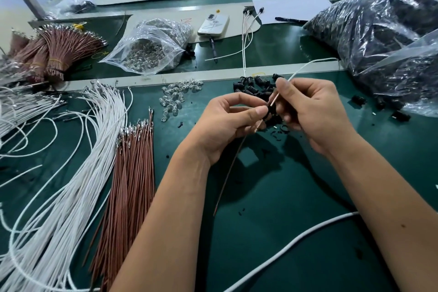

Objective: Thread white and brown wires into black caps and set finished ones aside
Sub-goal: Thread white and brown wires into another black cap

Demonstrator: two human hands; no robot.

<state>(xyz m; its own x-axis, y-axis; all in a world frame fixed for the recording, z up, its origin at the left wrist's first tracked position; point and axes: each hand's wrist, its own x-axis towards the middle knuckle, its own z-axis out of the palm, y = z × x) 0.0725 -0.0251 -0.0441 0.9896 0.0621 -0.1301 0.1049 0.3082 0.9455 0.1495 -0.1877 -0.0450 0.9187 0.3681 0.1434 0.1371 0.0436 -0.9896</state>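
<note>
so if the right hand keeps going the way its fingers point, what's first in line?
Probably the black cap pinched by the left hand: the right hand points left at it, holding the white wire. Depth is unclear.

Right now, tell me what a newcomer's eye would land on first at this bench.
First, the two hands at centre: the left hand pinches a black cap, while the right hand holds a white wire and a brown wire at it. Next, the fanned white wires and brown wires lying at left on the green mat. Then the big bags of black parts at upper right.
</note>
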